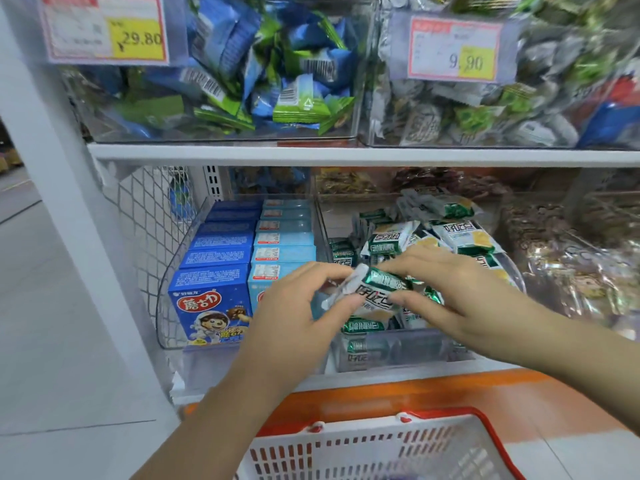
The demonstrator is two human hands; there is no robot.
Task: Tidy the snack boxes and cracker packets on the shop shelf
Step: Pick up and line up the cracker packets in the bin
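Basket, white w/ red rim, is sitting nearest, just below the shelf front edge. Above it both hands are working one cracker packet, green & white, which is hanging over the front of a clear bin at the shelf's front edge. L hand grip is pinching the packet's crimped silver end betw. thumb & fingers. R hand grip is grasping the other end, thumb & fingers closing on it. More packets are lying jumbled in the bin behind & beneath. Towards the shelf's left end a 2nd bin is holding two rows running front to back: dark blue boxes at left, pale blue boxes touching them at right, all upright. Wrapped sweets are piling on the upper shelf, w/ a 29.80 tag & a 9.90 tag in front.
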